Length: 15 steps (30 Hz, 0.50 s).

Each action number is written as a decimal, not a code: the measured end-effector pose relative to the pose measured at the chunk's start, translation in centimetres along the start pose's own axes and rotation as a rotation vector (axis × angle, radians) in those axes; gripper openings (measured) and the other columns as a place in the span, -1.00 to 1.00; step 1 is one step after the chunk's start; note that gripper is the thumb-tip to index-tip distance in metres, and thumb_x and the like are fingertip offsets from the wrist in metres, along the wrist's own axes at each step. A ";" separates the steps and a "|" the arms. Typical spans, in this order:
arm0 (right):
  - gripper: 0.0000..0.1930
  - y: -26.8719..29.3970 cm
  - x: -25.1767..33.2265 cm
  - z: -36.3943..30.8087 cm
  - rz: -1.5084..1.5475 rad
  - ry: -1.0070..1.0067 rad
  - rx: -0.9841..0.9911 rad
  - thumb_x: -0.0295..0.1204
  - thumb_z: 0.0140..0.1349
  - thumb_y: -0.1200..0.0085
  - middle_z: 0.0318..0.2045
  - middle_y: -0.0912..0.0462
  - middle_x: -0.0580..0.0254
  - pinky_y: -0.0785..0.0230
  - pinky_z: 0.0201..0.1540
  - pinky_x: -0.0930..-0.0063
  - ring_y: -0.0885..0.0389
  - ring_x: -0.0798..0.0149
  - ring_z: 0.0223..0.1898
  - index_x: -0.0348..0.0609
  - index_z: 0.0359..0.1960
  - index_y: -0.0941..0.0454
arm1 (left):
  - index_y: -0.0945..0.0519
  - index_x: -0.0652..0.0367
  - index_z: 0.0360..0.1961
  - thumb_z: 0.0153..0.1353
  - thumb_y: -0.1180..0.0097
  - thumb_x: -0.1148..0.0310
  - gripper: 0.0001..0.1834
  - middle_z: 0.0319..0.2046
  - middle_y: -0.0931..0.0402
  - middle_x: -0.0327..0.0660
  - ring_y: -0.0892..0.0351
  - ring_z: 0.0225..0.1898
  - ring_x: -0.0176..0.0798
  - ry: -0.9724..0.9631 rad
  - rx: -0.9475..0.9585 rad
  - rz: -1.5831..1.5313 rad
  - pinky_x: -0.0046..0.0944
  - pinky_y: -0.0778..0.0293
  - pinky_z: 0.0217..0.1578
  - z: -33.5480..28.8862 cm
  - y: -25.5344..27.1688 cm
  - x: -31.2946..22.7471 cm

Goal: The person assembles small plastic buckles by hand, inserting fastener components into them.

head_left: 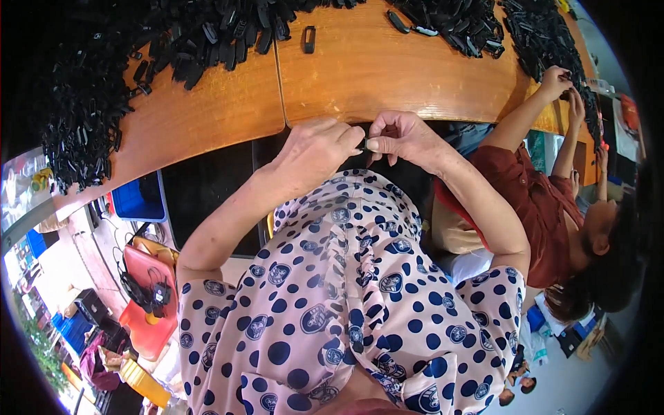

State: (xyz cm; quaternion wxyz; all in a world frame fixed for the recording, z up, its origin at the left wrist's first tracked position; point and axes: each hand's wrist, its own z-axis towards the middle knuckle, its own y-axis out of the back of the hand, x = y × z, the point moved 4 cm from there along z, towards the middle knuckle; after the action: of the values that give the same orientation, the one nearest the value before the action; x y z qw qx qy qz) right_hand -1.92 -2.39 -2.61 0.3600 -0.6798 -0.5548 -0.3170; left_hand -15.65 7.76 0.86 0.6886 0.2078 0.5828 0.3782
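Observation:
Close to the table's near edge, my left hand (317,153) and my right hand (407,140) meet in front of my body. Both are closed, with thumbs and fingertips pinching a small black plastic part (364,143) between them. Most of that part is hidden by the fingers, so its full shape does not show. On the wooden table (207,119) beyond, a loose black oblong frame (309,39) lies apart from the heap. A large pile of small black plastic parts (232,31) spreads along the far side and down the left.
More black parts (453,26) are heaped at the far right. On my right a co-worker in a dark red shirt (526,207) handles small parts at the same table. A blue bin (140,197) and a red chair (153,297) holding black cables stand at my left.

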 end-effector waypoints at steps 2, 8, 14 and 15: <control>-0.81 0.1 -1.7 0.5 0.053 -0.099 0.066 -0.38 0.16 -0.18 -0.43 -0.57 0.29 -0.41 -0.50 0.68 -0.62 0.41 -0.41 -0.17 -0.30 -0.45 | -0.51 0.20 -0.25 0.03 -0.20 0.41 -0.76 -0.43 -0.53 -0.08 -0.54 -0.38 -0.03 0.058 0.114 -0.008 -0.17 -0.46 -0.37 -0.2 -0.7 0.3; -0.41 -2.1 -0.7 -0.1 0.553 0.032 0.348 -0.08 0.20 -0.05 -0.07 -0.47 0.04 -0.54 -0.40 0.56 -0.59 0.11 -0.12 -0.22 0.12 -0.24 | -0.54 0.23 -0.27 0.01 -0.22 0.44 -0.77 -0.29 -0.49 -0.10 -0.52 -0.27 -0.09 0.248 -0.201 -0.487 -0.24 -0.45 -0.24 0.3 -0.1 0.2; -0.39 -4.4 0.4 1.0 0.534 0.130 0.471 0.07 0.25 0.10 -0.14 -0.51 0.02 -0.48 -0.49 0.55 -0.60 0.12 -0.18 -0.22 0.08 -0.32 | -0.52 0.24 -0.09 0.20 -0.15 0.36 -0.72 -0.07 -0.36 -0.20 -0.39 -0.27 -0.51 0.503 -0.307 -1.405 -0.47 -0.39 -0.22 -1.0 -1.6 1.9; -0.45 -4.4 0.0 1.5 0.528 0.148 0.390 0.04 0.26 0.10 -0.20 -0.54 0.06 -0.45 -0.50 0.58 -0.60 0.18 -0.23 -0.21 0.02 -0.37 | -0.52 0.24 -0.09 0.20 -0.15 0.36 -0.72 -0.07 -0.36 -0.20 -0.39 -0.27 -0.51 0.504 -0.320 -1.399 -0.47 -0.39 -0.22 -1.1 -1.4 2.1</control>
State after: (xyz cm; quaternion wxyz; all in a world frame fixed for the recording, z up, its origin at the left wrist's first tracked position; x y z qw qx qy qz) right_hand -6.20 -0.52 -2.81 0.5924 -0.6934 -0.3822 -0.1492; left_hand -16.24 8.30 -1.75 0.6357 -0.4050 0.6564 -0.0304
